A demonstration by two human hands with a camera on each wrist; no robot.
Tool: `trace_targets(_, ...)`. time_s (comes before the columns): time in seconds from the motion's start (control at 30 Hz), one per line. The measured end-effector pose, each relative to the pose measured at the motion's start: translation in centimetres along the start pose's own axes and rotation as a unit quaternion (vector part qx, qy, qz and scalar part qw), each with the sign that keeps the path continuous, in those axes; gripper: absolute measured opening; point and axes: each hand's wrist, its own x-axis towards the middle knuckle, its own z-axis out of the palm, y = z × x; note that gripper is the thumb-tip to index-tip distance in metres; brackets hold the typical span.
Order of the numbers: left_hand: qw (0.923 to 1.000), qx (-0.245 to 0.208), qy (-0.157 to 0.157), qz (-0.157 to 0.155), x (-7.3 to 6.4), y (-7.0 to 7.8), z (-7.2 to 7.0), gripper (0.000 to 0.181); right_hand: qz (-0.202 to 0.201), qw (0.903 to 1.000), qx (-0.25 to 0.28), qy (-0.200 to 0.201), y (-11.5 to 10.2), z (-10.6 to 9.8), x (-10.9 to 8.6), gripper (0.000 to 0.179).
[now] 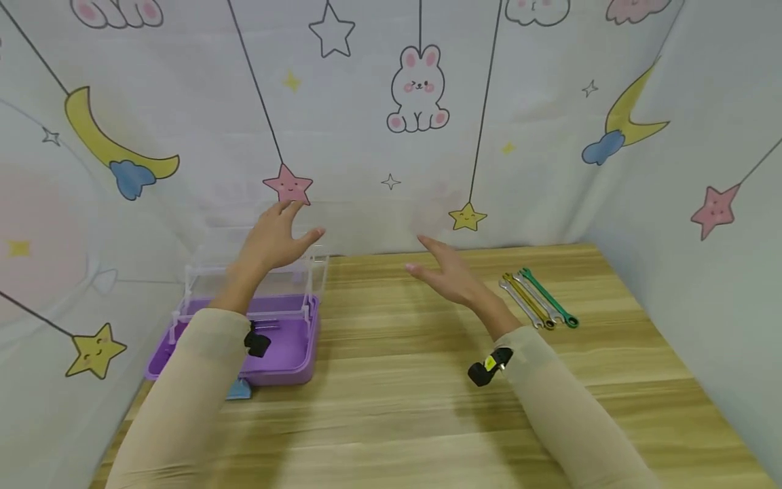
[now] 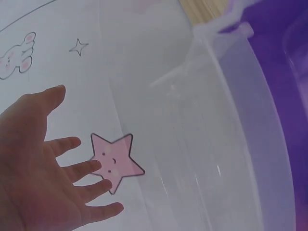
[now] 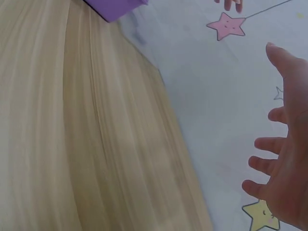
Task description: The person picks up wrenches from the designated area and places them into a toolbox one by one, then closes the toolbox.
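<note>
My left hand (image 1: 273, 238) hovers over the purple toolbox (image 1: 284, 373), its fingers spread and holding nothing. The box's clear lid (image 2: 211, 125) stands raised behind its base, and in the left wrist view the hand is apart from it. Inside the box lie a few thin dark metal tools (image 1: 265, 324), partly hidden by my sleeve. My right hand (image 1: 452, 275) is raised over the middle of the table, fingers extended and nothing in its grasp. To its right, several combination wrenches (image 1: 537, 299) in silver, gold and green lie side by side.
The wooden table (image 1: 391, 407) meets a white printed curtain (image 1: 366, 136) at its back and sides. A light-blue item (image 1: 240, 390) pokes out under the toolbox's front edge. A small black camera is strapped at each wrist.
</note>
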Motion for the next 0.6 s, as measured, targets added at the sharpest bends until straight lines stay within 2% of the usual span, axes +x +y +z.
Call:
trace_targets(0.27,0.9986,-0.038,-0.013,-0.035,-2.0,-5.0,-2.1,0.089,-0.003,0.9986,0.052,0.008,-1.3,2.8,0.6,0.079)
trace_targets(0.47,0.9950,-0.069,-0.031,-0.065,-3.9,-8.7,-2.5,0.091,-0.011,0.9961,0.087,0.003,-2.0,4.7,0.9,0.080)
trace_targets(0.6,0.9926,-0.067,-0.041,-0.092,-5.3,-10.8,-2.3,0.089,-0.012,0.9934,0.114,-0.002,-2.4,5.6,1.0,0.078)
